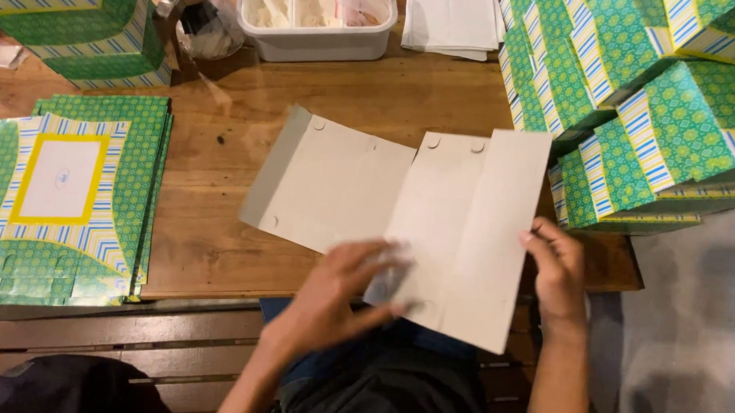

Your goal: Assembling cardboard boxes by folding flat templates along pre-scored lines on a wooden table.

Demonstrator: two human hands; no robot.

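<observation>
Looking down from the head camera at a wooden table point(220, 167). A flat, unfolded cardboard box blank point(400, 208), plain grey-brown side up, lies at the middle of the table, and its near right part juts past the table's front edge over the person's lap.

Bare wood shows to the left of the blank and behind it. Further left is a stack of flat green patterned sheets point(71, 193), well apart from the blank. On the right, a pile of folded green boxes point(636, 103) stands just beside the blank's right edge, leaving almost no free wood on that side. At the far edge are a white plastic tub point(314, 18), a glass jar point(198, 17), a stack of white paper point(450, 16) and another green box point(78, 24) at the far left.

The left hand point(339, 292) lies on the blank's near edge, fingers spread and pressing flat on the card; it is blurred. The right hand point(556, 268) is at the blank's right edge, fingers curled, fingertips touching the edge; whether they pinch the card cannot be told.
</observation>
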